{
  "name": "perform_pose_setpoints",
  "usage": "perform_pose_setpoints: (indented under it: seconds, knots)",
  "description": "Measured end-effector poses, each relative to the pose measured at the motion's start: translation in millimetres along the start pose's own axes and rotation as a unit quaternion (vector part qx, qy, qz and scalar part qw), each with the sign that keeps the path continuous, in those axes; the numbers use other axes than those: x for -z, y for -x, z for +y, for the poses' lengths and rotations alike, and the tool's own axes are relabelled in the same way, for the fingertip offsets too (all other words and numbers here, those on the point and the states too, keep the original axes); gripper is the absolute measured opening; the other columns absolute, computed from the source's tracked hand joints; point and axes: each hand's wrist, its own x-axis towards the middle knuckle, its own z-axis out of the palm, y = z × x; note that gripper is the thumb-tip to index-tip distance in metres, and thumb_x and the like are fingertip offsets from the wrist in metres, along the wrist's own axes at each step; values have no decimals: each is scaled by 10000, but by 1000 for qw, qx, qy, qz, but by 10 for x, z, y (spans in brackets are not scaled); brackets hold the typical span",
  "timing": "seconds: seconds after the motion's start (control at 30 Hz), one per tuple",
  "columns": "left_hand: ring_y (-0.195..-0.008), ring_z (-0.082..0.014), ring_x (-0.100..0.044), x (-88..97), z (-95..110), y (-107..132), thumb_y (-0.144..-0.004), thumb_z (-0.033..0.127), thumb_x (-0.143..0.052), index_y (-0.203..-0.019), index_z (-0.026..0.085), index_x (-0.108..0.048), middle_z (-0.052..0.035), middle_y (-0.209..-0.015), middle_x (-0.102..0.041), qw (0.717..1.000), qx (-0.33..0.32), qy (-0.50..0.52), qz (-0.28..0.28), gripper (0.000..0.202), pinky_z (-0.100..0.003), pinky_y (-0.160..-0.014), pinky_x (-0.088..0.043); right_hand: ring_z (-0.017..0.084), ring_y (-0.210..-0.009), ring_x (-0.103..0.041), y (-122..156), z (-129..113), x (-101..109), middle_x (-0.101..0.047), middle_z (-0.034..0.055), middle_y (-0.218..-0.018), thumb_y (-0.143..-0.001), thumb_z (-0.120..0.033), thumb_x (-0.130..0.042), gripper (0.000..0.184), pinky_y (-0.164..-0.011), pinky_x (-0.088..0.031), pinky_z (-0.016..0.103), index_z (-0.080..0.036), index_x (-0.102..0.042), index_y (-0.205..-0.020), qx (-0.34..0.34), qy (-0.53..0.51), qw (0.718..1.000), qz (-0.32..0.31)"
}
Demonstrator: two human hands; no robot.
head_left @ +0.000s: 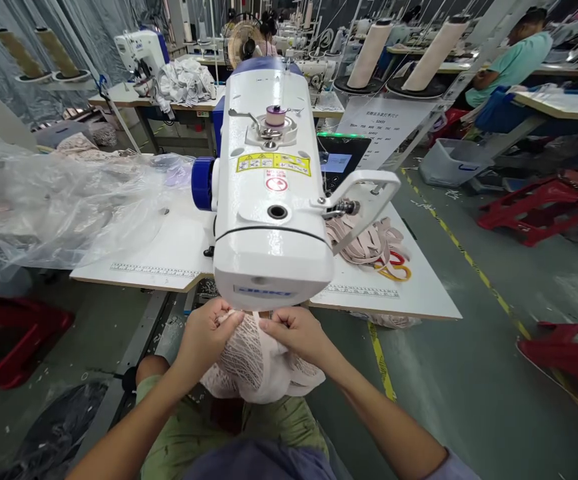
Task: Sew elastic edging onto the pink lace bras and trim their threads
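A white sewing machine [269, 193] stands on a white table [169, 247] right in front of me. Below its head I hold a pale pink lace garment [256, 363] that hangs down toward my lap. My left hand [207, 333] is closed on the lace at its left side. My right hand [293, 331] pinches the fabric's top edge just under the machine head. The needle area is hidden behind the machine head.
A clear plastic bag of fabric [53, 200] lies on the table's left. Pink elastic strips [363, 240] and scissors with red and yellow handles [393, 267] lie to the right. Red stools [533, 207] stand on the floor. Another person [513, 63] sits at a far table.
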Motion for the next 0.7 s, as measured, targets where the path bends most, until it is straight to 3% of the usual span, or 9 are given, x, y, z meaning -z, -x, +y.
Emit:
perform_pose_setpoints:
  seconds: [0.13,0.33,0.5,0.7]
  knots:
    - [-636,-172,-557,-41,-30,-124,-850,246,-541,-878,195,-645,10,-638,-614,999,-20,20,31,119,-253,-593,-397,155,-574,-448,-128,38,24,-406,-18,-529,-815,-590,-659,490,-533,-340,266,-220,-469,-555,12,-19,1000,10]
    - [-576,-192,-546,-44,-119,-239,-787,216,-525,-765,213,-619,23,-511,-535,998,-35,1,43,97,-296,-620,-461,237,-742,-596,-200,93,72,-538,7,-580,-775,-611,-709,400,-637,-481,311,-231,-637,-670,25,-23,999,18]
    - [-645,-207,-576,-39,-129,-286,-749,235,-550,-705,221,-574,20,-526,-532,998,-44,-12,53,52,-312,-665,-486,241,-758,-607,-204,91,85,-560,3,-589,-782,-582,-725,374,-702,-511,334,-231,-650,-675,17,-20,999,22]
    - [-654,-229,-585,-39,-112,-278,-748,208,-550,-609,229,-527,-3,-496,-508,998,-41,-9,39,143,-330,-643,-474,250,-771,-615,-211,144,68,-589,18,-628,-802,-602,-695,378,-707,-517,347,-235,-666,-712,13,-27,999,18]
